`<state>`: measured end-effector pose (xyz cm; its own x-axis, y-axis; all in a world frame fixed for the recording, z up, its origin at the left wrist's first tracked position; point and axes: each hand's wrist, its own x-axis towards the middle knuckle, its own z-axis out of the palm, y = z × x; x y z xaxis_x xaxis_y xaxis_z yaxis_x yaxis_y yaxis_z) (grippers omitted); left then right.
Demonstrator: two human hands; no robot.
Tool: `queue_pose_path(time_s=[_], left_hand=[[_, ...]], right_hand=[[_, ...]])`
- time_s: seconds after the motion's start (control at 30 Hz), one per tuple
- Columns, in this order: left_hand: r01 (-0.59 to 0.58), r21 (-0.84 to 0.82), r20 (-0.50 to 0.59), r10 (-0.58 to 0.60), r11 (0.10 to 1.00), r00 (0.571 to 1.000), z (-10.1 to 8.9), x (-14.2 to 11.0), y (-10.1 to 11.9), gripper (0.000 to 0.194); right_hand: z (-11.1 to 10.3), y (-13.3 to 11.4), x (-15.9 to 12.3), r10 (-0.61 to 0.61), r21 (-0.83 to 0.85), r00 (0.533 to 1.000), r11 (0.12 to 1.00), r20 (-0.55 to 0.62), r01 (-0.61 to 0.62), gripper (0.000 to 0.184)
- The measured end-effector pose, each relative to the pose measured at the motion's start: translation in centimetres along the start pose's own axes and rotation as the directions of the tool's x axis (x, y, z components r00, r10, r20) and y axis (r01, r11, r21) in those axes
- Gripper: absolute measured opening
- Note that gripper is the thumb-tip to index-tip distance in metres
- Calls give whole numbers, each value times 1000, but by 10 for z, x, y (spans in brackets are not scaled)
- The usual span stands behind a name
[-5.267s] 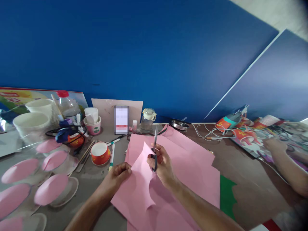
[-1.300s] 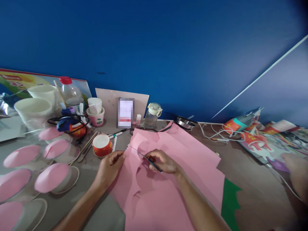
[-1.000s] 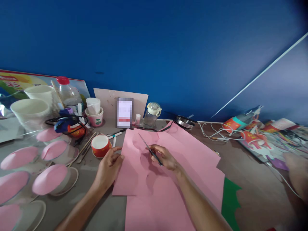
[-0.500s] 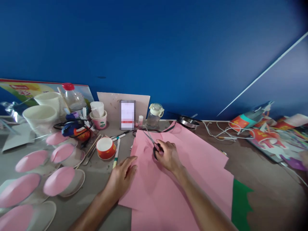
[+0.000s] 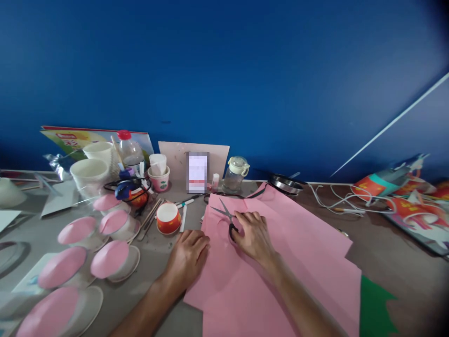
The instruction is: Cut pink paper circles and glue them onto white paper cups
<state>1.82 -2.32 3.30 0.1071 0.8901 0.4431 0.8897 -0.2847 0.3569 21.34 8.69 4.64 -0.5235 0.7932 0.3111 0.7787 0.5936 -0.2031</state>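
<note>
My right hand [image 5: 254, 236] has its fingers through the dark handles of a pair of scissors [image 5: 227, 216]. The scissor blades are spread apart and point to the far left, above a large sheet of pink paper [image 5: 238, 290]. My left hand [image 5: 189, 255] is at the left edge of the pink paper, its fingers curled closed over that edge; the thumb is partly hidden. Several pink sheets overlap under both hands. Beyond my left hand stands a small red paper cup [image 5: 168, 218] with a white inside.
Several cups with pink tops [image 5: 110, 259] lie at the left, near stacked white cups [image 5: 89, 173]. A propped phone [image 5: 198, 172], a lidded glass jar [image 5: 235, 175] and a black-and-silver round object [image 5: 286, 184] line the blue wall. White cables [image 5: 326, 201] and green paper [image 5: 375, 309] are at the right.
The view has swung left, so things sit further right. The scissor blades have opened wider. My left hand's fingers have curled in more at the paper's edge.
</note>
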Motion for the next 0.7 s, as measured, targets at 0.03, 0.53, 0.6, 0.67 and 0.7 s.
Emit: queue_pose_path(time_s=[0.03, 0.53, 0.6, 0.67, 0.7], left_hand=[[-13, 1, 5, 13, 1000, 1000, 0, 0, 0, 18], [-2, 57, 105, -4, 998, 994, 3, -3, 8, 14], [46, 74, 84, -52, 996, 995, 4, -3, 8, 23], [92, 112, 70, -100, 989, 992, 6, -4, 7, 30], [110, 129, 71, -120, 986, 990, 7, -5, 6, 31]], right_hand=[[-1, -1, 0, 1, -2, 1000, 1000, 8, -1, 44], [10, -2, -4, 40, -16, 996, 999, 76, -39, 49], [12, -1, -4, 45, -10, 996, 999, 76, -44, 49], [13, 0, -4, 48, -4, 996, 999, 75, -48, 47], [14, 0, -4, 52, -3, 996, 999, 74, -52, 46]])
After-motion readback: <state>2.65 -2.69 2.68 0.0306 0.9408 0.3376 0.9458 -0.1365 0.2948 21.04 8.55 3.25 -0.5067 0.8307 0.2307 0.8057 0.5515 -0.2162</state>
